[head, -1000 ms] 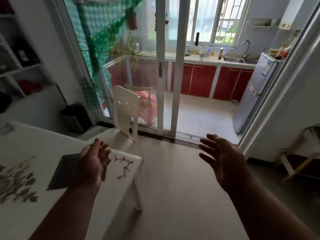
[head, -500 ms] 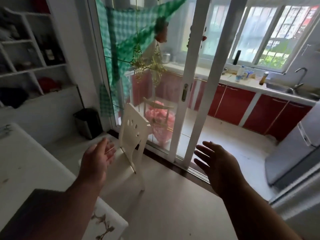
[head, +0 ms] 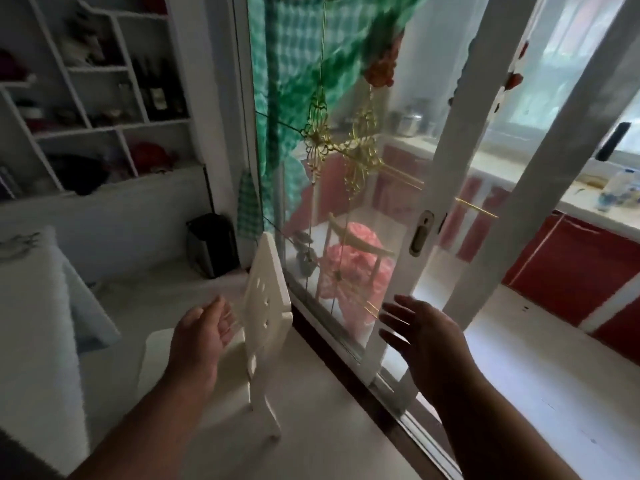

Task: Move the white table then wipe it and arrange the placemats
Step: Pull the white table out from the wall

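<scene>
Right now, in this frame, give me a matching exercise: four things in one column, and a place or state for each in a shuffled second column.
Things:
1. left hand
2. right hand
3. white chair
4. black bin

Places or states:
A. on the floor in the corner by the door frame
B. open, in front of the glass door
C. back towards the glass door
D. open, just left of the chair back

Pairs: 1-D, 2-B, 3-C, 4-A
</scene>
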